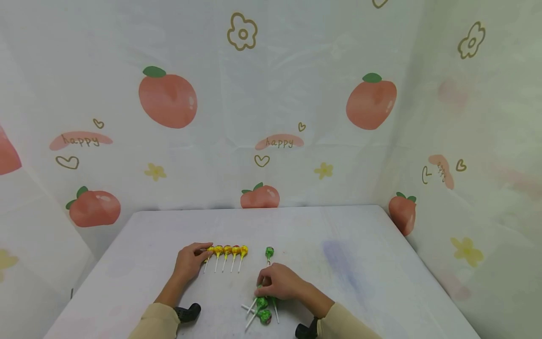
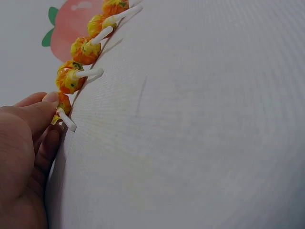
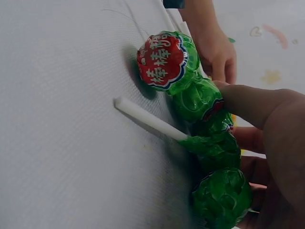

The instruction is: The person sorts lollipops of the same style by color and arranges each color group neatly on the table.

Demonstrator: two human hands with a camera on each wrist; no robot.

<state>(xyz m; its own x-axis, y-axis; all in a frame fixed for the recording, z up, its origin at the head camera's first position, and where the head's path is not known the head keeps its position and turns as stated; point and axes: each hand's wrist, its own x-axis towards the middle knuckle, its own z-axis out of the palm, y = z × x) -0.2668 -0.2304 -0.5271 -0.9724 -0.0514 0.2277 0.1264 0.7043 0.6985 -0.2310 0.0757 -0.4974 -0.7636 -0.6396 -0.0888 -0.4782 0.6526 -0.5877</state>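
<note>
My left hand [image 1: 188, 262] is at the left end of a row of several yellow-wrapped lollipops [image 1: 227, 250] with white sticks. Its thumb and fingers pinch the wrapped head of the end lollipop [image 2: 63, 103], whose stick lies on the table. Nearer the front, my right hand [image 1: 280, 282] reaches over a small cluster of green lollipops [image 1: 264, 316]. In the right wrist view its thumb presses one green lollipop [image 3: 196, 99], with fingers curled behind. Beside that, another green lollipop [image 3: 164, 59] shows a red label. A single green lollipop [image 1: 269, 253] lies just beyond the right hand.
The white table [image 1: 381, 282] carries a faint bluish smudge [image 1: 343, 261] on the right. Behind it hangs a white curtain [image 1: 288, 84] printed with fruit and flowers. Black straps [image 1: 188, 312] stick out at both wrists, near the tabletop.
</note>
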